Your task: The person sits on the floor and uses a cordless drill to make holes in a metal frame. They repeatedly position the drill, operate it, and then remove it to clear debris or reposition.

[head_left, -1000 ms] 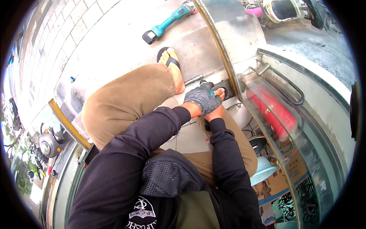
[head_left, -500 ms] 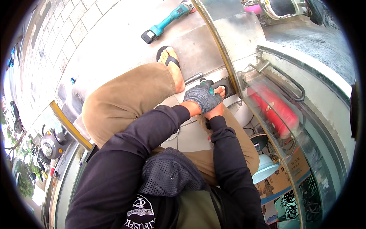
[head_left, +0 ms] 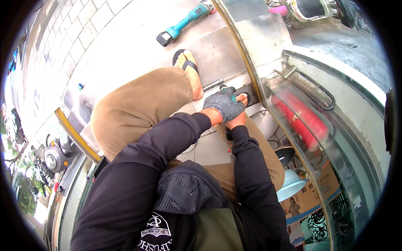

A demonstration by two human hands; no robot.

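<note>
Tiled flr, glass pnl rt, bright lt

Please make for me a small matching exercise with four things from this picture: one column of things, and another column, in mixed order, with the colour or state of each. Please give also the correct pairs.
Things
1. Left hand
2. Power tool
3. Cylinder
4. Basin

Descriptions
A. Red
B. Pale blue
C. Gray-gloved
D. Teal with a black end

Pairs: 1-C, 2-D, 3-A, 4-B

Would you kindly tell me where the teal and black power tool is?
In the head view, the tool lies on the ground, top centre, beyond the black-sandalled left foot.
</note>
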